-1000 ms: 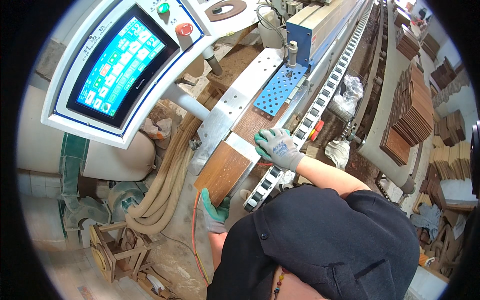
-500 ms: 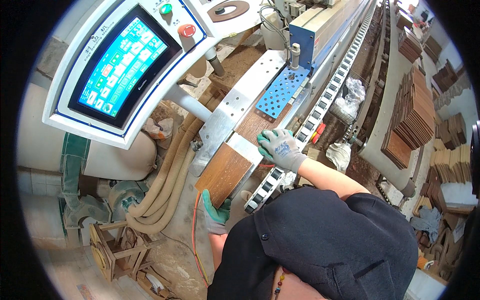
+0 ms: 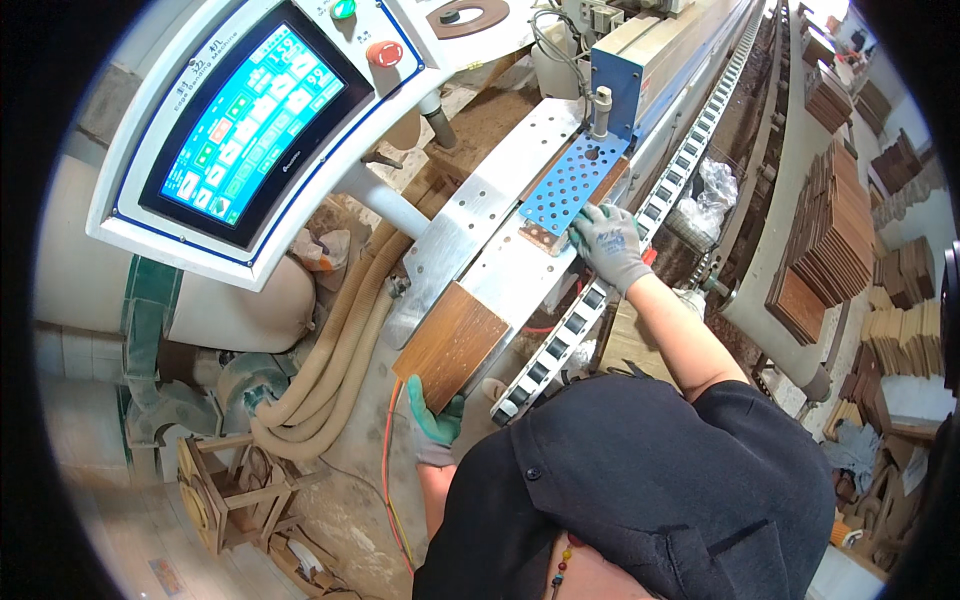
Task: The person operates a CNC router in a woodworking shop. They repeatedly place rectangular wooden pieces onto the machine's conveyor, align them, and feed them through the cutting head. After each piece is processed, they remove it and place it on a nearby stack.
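My left hand (image 3: 435,418), in a grey glove with green palm and fingers, grips the near end of a brown wood-grain board (image 3: 452,340), thumb on top. This board lies at the near end of the metal machine bed (image 3: 500,270). Farther up, my right hand (image 3: 608,245), gloved alike, rests with fingers extended at the near right edge of a second wood-grain board (image 3: 542,238). That board lies partly under a blue perforated plate (image 3: 570,185), which hides much of it. The right fingertips are beside the plate's lower corner.
A chain conveyor track (image 3: 575,325) runs along the bed's right side. A control panel with a lit screen (image 3: 255,125) overhangs the left. Ribbed hoses (image 3: 330,350) hang below it. Stacked brown boards (image 3: 825,235) stand on a bench at right.
My right hand has moved forward and right along the bed, and the second board has slid farther under the blue plate. My left hand and its board stay nearly in place.
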Demonstrator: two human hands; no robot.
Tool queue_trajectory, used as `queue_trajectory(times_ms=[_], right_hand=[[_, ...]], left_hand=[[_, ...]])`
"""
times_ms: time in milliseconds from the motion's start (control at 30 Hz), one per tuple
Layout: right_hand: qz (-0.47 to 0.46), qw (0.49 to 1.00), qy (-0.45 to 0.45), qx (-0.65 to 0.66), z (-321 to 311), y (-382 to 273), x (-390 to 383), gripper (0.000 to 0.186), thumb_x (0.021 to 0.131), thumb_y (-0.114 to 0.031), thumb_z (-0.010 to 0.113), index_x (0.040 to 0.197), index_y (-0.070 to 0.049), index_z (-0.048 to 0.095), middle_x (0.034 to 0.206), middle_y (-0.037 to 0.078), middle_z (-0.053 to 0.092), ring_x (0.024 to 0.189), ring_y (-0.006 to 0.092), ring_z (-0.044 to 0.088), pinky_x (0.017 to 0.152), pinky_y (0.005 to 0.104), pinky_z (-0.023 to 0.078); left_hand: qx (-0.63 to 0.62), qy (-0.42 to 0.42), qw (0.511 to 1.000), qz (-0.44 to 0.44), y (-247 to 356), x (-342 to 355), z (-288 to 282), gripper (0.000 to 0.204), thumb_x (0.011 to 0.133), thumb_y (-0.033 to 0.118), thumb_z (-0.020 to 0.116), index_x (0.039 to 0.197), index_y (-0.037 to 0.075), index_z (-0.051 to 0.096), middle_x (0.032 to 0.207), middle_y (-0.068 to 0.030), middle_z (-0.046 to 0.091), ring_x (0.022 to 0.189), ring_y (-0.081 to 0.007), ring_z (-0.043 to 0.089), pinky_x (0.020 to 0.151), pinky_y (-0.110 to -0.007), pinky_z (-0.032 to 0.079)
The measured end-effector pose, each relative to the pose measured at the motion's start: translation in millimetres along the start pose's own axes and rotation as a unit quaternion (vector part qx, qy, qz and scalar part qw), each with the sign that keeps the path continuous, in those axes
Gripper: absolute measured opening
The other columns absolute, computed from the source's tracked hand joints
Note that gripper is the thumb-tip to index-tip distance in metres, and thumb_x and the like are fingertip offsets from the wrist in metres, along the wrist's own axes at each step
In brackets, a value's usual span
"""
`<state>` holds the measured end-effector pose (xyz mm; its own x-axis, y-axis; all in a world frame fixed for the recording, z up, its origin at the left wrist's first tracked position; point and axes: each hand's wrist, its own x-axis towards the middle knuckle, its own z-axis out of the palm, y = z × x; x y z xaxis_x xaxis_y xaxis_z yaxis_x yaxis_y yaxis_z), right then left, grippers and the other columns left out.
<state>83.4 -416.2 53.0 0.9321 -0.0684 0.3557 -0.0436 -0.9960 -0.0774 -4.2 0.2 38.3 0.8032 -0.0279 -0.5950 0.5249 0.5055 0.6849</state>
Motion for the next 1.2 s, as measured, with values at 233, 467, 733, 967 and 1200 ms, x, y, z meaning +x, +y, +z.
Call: queue_trajectory(times_ms=[233, 467, 733, 967, 1200], right_hand=[[0.058, 0.995, 0.036, -0.066, 6.3, 35.8, 16.4, 0.030, 0.091, -0.034, 0.065, 0.118, -0.021, 0.069, 0.127, 0.004, 0.066, 0.108, 0.0277, 0.064, 0.091, 0.0430, 0.050], [-0.001, 0.958, -0.135, 0.252, -30.6, -46.4, -35.3, 0.041, 0.097, -0.037, 0.059, 0.132, -0.015, 0.061, 0.117, 0.015, 0.068, 0.101, 0.0333, 0.068, 0.088, 0.0434, 0.052], [0.060, 0.792, -0.341, 0.503, -36.0, -108.2, -36.8, 0.060, 0.098, -0.035, 0.057, 0.154, -0.015, 0.044, 0.118, 0.020, 0.068, 0.103, 0.0328, 0.069, 0.095, 0.0402, 0.052], [0.187, 0.635, -0.262, 0.703, -4.3, -93.7, -41.3, 0.057, 0.097, -0.006, 0.062, 0.152, -0.013, 0.048, 0.112, -0.002, 0.067, 0.078, 0.0042, 0.052, 0.071, 0.0197, 0.047], [0.317, 0.767, -0.112, 0.547, 11.6, 0.8, -2.6, 0.041, 0.099, -0.009, 0.059, 0.140, -0.008, 0.060, 0.094, -0.002, 0.069, 0.061, 0.0068, 0.052, 0.056, 0.0254, 0.045]], left_hand=[[-0.023, -0.011, 1.000, 0.015, 2.4, -9.3, 14.8, 0.055, 0.095, 0.056, 0.061, 0.133, 0.017, 0.057, 0.119, -0.0040, 0.067, 0.091, -0.0194, 0.069, 0.062, -0.029, 0.059], [-0.047, -0.104, 0.993, -0.020, 5.0, 4.2, -0.1, 0.053, 0.099, 0.056, 0.053, 0.137, 0.019, 0.054, 0.127, -0.0023, 0.064, 0.101, -0.0203, 0.070, 0.070, -0.032, 0.062], [-0.010, -0.084, 0.996, 0.002, -6.4, 14.5, -11.9, 0.061, 0.096, 0.056, 0.062, 0.138, 0.013, 0.054, 0.127, -0.0046, 0.064, 0.103, -0.0199, 0.068, 0.073, -0.030, 0.062], [0.203, -0.104, 0.943, 0.244, -23.4, 26.0, -24.7, 0.057, 0.096, 0.055, 0.063, 0.135, 0.014, 0.058, 0.122, -0.0022, 0.064, 0.099, -0.0153, 0.066, 0.069, -0.026, 0.059], [0.114, -0.112, 0.977, 0.144, -22.5, 35.8, -48.2, 0.059, 0.097, 0.029, 0.069, 0.148, 0.012, 0.044, 0.132, -0.0040, 0.058, 0.110, -0.0161, 0.062, 0.089, -0.030, 0.056]])
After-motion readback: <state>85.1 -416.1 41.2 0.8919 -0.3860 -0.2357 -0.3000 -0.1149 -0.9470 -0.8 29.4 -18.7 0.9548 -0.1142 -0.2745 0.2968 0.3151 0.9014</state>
